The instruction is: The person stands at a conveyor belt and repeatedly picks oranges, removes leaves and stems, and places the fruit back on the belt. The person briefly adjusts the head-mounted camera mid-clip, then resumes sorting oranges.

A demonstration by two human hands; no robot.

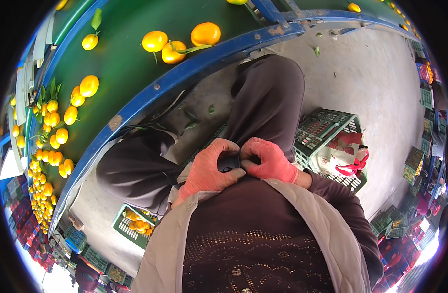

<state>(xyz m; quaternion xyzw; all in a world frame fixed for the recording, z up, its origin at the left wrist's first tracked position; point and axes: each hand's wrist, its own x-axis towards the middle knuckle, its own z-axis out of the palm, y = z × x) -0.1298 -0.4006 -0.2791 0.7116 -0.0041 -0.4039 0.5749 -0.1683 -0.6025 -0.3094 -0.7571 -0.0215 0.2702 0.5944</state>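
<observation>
Both hands, in coral-pink knit work gloves with greyish fingertips, meet at the waist over the lap. My left hand curls around a small black object, thumb below and fingers above. From the other side, my right hand is bent into a loop, with its fingertips at the object's right edge. What the object is cannot be told, since the gloves hide part of it. Dark trousers show beyond the hands, with the knees spread under a blue metal frame rail.
A green conveyor belt carries orange citrus fruits, some with leaves. To the right stands a green plastic crate with a bag. Another crate, left, holds fruit. Stacked crates line the far right.
</observation>
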